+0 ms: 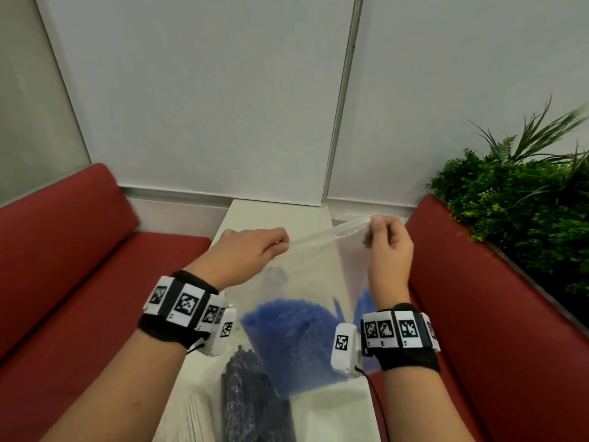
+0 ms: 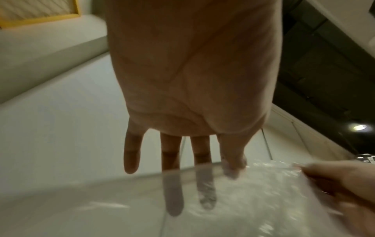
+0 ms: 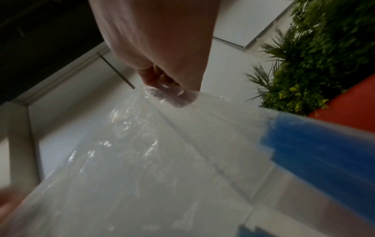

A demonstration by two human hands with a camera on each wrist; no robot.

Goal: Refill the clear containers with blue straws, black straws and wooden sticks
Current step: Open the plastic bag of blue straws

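Red benches (image 1: 79, 250) are flanking a narrow white table (image 1: 274, 215) set against pale wall panels. Above it a clear plastic bag (image 1: 318, 269) is being held up by its top edge, pinched at one end by the left hand (image 1: 251, 250) and at the other by the right hand (image 1: 387, 247). Blue straws (image 1: 287, 333) are hanging in the bag's bottom, below and between both wrists, equally near each. Their long axis is judged to be running roughly toward the mouth. Black straws (image 1: 248, 397) are lying bagged at the table's near edge.
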